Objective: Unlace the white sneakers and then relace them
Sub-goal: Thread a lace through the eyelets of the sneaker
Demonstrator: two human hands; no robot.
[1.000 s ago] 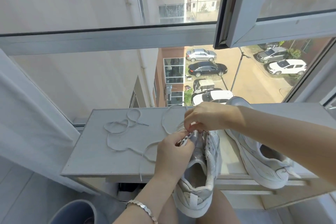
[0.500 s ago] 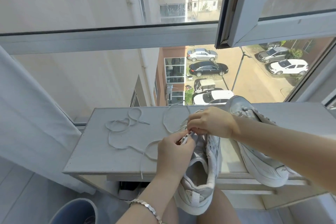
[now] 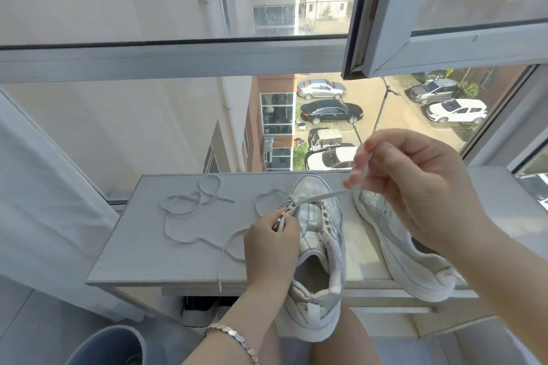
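At the near edge of the bench, the left hand pinches the white sneaker at its eyelets while the right hand fingers grip the lace, drawn taut: soft, light and limp, probably best held near its stiff tip.

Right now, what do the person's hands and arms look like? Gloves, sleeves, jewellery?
Both the left hand and the right hand are bare: no gloves, no rings visible. No sleeves show on either arm. The left wrist wears a silver-coloured bracelet of flat links; the right wrist is bare.
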